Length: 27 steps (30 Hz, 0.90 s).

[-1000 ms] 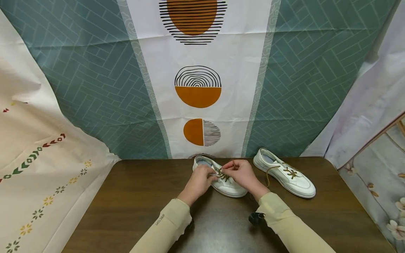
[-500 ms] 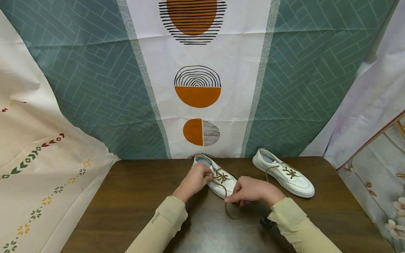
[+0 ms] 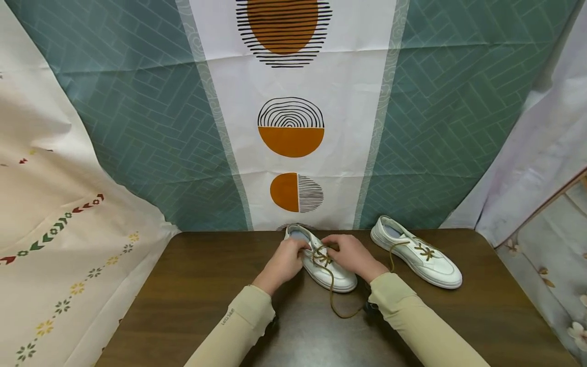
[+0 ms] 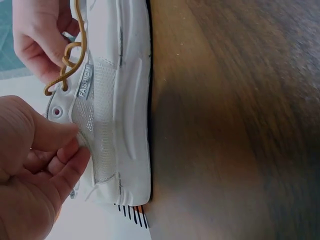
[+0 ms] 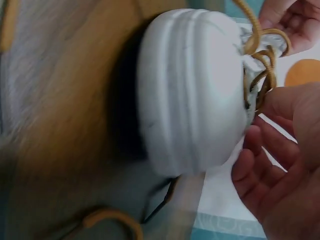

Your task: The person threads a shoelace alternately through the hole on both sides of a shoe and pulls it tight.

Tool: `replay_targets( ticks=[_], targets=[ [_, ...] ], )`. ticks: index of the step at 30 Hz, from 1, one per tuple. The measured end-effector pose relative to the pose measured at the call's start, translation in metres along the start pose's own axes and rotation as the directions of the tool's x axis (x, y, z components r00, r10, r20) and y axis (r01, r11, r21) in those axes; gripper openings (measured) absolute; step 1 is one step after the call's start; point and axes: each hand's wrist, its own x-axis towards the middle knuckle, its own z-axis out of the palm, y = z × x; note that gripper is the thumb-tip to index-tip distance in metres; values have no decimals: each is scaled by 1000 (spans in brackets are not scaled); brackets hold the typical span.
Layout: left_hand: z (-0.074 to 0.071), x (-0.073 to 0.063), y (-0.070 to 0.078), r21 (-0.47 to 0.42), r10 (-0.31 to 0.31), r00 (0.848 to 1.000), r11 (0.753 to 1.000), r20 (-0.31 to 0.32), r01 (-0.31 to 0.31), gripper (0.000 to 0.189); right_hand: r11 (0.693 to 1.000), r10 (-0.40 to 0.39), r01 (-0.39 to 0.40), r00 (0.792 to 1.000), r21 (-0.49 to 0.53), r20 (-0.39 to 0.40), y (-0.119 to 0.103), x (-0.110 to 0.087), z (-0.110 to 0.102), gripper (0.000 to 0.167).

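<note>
A white lace-up shoe [image 3: 341, 279] with a brown shoelace [image 3: 332, 290] sits on the brown table, toe toward the front right. My left hand [image 3: 285, 260] pinches the edge of the shoe's upper beside the eyelets. The left wrist view shows that thumb and fingers [image 4: 55, 150] close together near the "FASHION" label. On the other side, my right hand [image 3: 350, 252] has its fingers bent at the crossed laces; in the right wrist view its fingertips [image 5: 270, 102] are against the lace. One lace end trails loose over the shoe's near side onto the table.
A second white shoe [image 3: 428, 265], laced in brown, stands to the right. The table [image 3: 206, 285] backs onto a green and white patterned cloth [image 3: 307, 193]. Light cloths hang at the left [image 3: 69, 204] and right [image 3: 536, 142].
My right hand drew one lace end toward the front, let it go, and moved back up to the shoe's crossed laces. The left hand shifted from the laces to the shoe's edge.
</note>
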Motion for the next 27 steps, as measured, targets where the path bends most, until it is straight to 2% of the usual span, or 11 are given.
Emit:
replay_targets(
  ticks=[2, 5, 9, 13, 16, 17, 19, 21, 23, 25, 27],
  targets=[
    [1, 0, 1, 1, 2, 1000, 1000, -9, -2, 32, 999, -25, 24, 999, -24, -29, 2, -1, 0, 18],
    [1, 0, 0, 11, 9, 999, 1000, -32, -9, 31, 984, -114, 102, 990, -147, -78, 1, -3, -3, 8],
    [2, 0, 0, 1, 2, 1000, 1000, -28, -2, 29, 915, -250, 190, 959, -355, -132, -1, -10, -10, 5],
    [3, -1, 0, -21, -7, 1000, 1000, -16, 6, 30, 846, -323, 194, 927, -496, -189, 0, -14, -24, 4],
    [3, -1, 0, -32, -4, 1000, 999, -19, 4, 29, 833, -309, 154, 926, -531, -216, 0, -16, -36, 9],
    [3, -1, 0, -35, -4, 1000, 999, -20, 3, 29, 845, -291, 141, 930, -515, -223, 0, -16, -40, 9],
    [3, -2, -1, -40, -6, 1000, 999, -19, 5, 28, 899, -226, 108, 945, -425, -236, 0, -17, -47, 8],
    [3, -2, -1, -48, -6, 1000, 999, -18, 6, 28, 960, -143, 72, 957, -270, -253, -1, -18, -52, 11],
    [3, -2, -1, -53, -9, 1000, 999, -19, 8, 28, 997, -56, 38, 963, -70, -265, -2, -18, -55, 14],
    [4, -2, -1, -57, -9, 1000, 998, -22, 7, 28, 987, 32, 11, 966, 162, -256, -3, -18, -56, 15],
    [5, -1, 0, -59, -7, 1000, 998, -25, 5, 28, 930, 90, 6, 965, 367, -245, -4, -18, -57, 15]
  ],
)
